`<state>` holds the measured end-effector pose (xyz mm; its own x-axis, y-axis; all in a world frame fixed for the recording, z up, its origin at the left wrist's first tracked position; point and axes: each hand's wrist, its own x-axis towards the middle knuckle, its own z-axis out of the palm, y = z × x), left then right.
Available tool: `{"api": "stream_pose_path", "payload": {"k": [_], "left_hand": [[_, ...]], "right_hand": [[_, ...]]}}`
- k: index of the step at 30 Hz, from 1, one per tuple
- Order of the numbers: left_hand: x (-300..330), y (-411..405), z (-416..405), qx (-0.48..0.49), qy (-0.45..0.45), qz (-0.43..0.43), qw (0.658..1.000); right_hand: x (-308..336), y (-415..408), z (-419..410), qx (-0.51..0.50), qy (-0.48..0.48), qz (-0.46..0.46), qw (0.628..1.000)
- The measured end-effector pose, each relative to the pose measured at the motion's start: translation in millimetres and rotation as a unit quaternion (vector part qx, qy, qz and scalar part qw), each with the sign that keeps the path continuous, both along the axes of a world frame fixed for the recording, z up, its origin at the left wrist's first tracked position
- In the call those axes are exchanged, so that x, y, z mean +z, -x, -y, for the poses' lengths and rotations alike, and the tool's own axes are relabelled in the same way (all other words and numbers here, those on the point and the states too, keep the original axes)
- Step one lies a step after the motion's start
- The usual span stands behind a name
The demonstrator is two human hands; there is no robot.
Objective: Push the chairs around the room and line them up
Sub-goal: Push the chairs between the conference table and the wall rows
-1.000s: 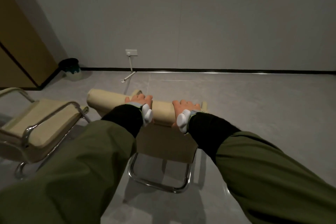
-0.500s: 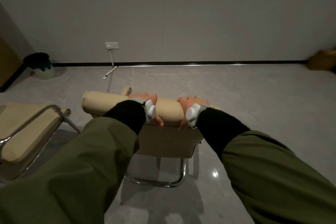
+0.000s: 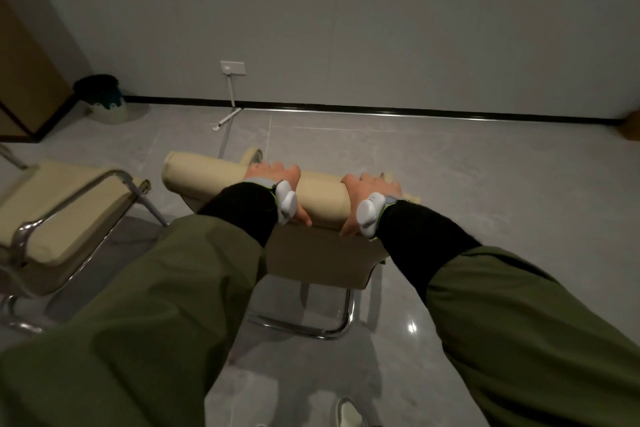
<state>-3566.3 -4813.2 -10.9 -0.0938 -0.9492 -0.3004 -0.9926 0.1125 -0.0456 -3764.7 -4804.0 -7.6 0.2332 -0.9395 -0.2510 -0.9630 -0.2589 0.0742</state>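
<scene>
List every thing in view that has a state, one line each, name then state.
left hand: gripping the chair's padded top roll, thumb underneath.
right hand: gripping the same roll, thumb underneath.
held chair: upright on the floor, back toward the person.
second chair: upright at the left, untouched, apart from the held one.
bin: upright in the corner, dark liner in place.
wall socket: white conduit running down from it to the floor.

Dim, wide-angle warp, perhaps slight blur
</scene>
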Motion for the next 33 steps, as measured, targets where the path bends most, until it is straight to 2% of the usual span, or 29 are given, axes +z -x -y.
{"api": "stream_pose_path", "payload": {"k": [8, 20, 33], "left_hand": [[7, 16, -18, 0.082, -0.021, 0.017, 0.996], [3, 32, -73, 0.188, 0.003, 0.029, 0.982], [-3, 52, -163, 0.271, 0.049, -0.011, 0.961]], "right_hand": [[1, 12, -6, 0.049, -0.017, 0.033, 0.998], [17, 30, -22, 0.167, -0.043, 0.049, 0.984], [21, 16, -63, 0.22, -0.047, -0.005, 0.974]]}}
